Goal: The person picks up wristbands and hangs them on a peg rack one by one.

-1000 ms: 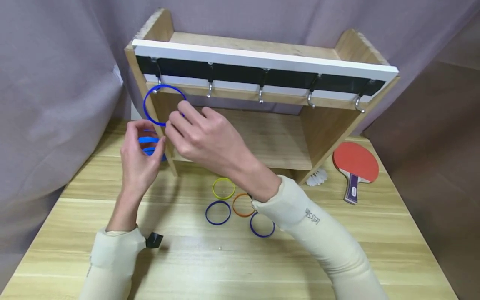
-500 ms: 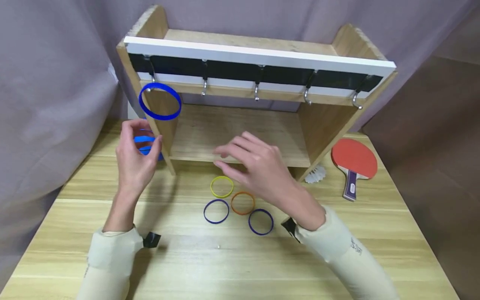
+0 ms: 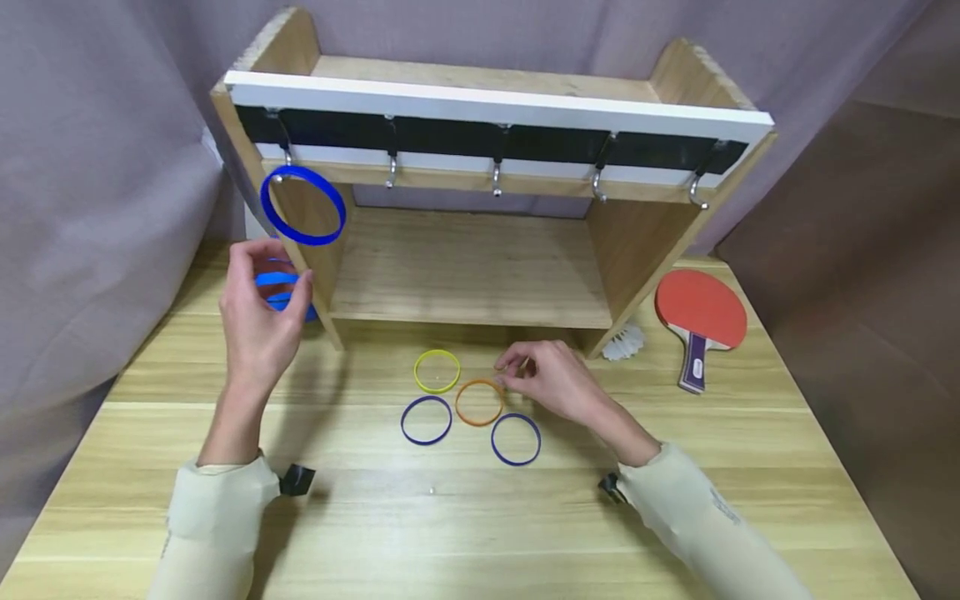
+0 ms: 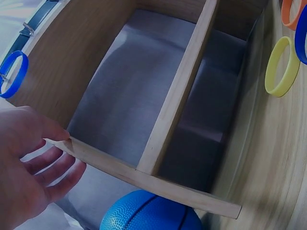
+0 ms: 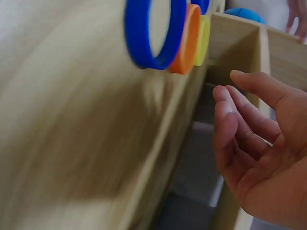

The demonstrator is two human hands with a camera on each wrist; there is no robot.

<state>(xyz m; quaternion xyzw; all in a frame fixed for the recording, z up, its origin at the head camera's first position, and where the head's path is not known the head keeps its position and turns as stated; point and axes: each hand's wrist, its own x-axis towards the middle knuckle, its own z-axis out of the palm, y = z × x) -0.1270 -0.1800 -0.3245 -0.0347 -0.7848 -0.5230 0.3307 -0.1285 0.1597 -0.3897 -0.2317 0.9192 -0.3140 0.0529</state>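
Note:
A blue silicone wristband (image 3: 303, 205) hangs from the leftmost metal hook of the wooden shelf (image 3: 472, 267). My left hand (image 3: 258, 321) holds the shelf's left side panel, thumb on the inner side and fingers on the outer, as the left wrist view shows. On the table lie an orange wristband (image 3: 480, 424), a yellow wristband (image 3: 437, 392) and two dark blue wristbands, one at left (image 3: 426, 442) and one at right (image 3: 516, 463). Right beside the orange one is my right hand (image 3: 551, 379), its fingers loosely bent with nothing between them; whether it touches the band cannot be told.
A blue ball (image 4: 148, 215) sits outside the shelf's left side, partly behind my left hand. A red table tennis bat (image 3: 701, 312) and a white shuttlecock (image 3: 623, 342) lie to the shelf's right. Several hooks (image 3: 497, 177) line its front rail. Curtains (image 3: 112, 167) surround the table.
My right hand has let go of the blue wristband, which now hangs on the leftmost hook. It has come down and right to the orange wristband. My left hand stays on the panel.

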